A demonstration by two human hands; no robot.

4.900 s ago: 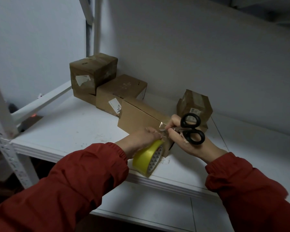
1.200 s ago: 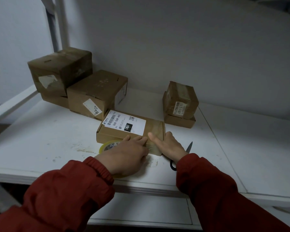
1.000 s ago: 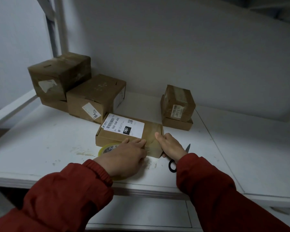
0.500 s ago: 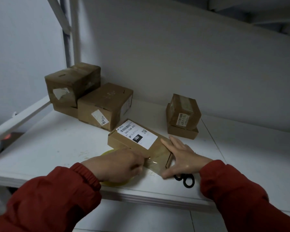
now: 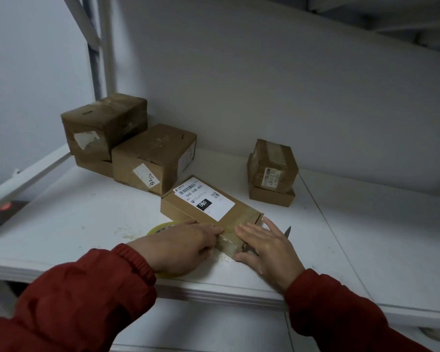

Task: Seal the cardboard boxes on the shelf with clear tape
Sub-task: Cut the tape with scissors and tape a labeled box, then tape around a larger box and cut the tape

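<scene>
While the flat cardboard box (image 5: 208, 212) lies near the front edge of the white shelf (image 5: 61, 224), shipping label (image 5: 206, 199) upward, both hands meet at its near end. Note the left hand (image 5: 186, 245): knuckles up, fingers nearly straight, fingertips pressing a strip of clear tape (image 5: 226, 241) onto the box's end, grasping nothing. Note the right hand (image 5: 267, 247): flat and released, palm down, fingers laid over the box's near right corner. Beneath the left hand, a yellow tape roll (image 5: 160, 227) lies flat on the shelf (mostly hidden). Of the scissors (image 5: 287, 231), only a blade tip shows, just beyond the right hand. Rear left: a stacked box (image 5: 104, 123) atop another, with a larger box (image 5: 155, 156) against them and just beside the flat box. Rear right: a small two-box stack (image 5: 272, 171), standing apart.
</scene>
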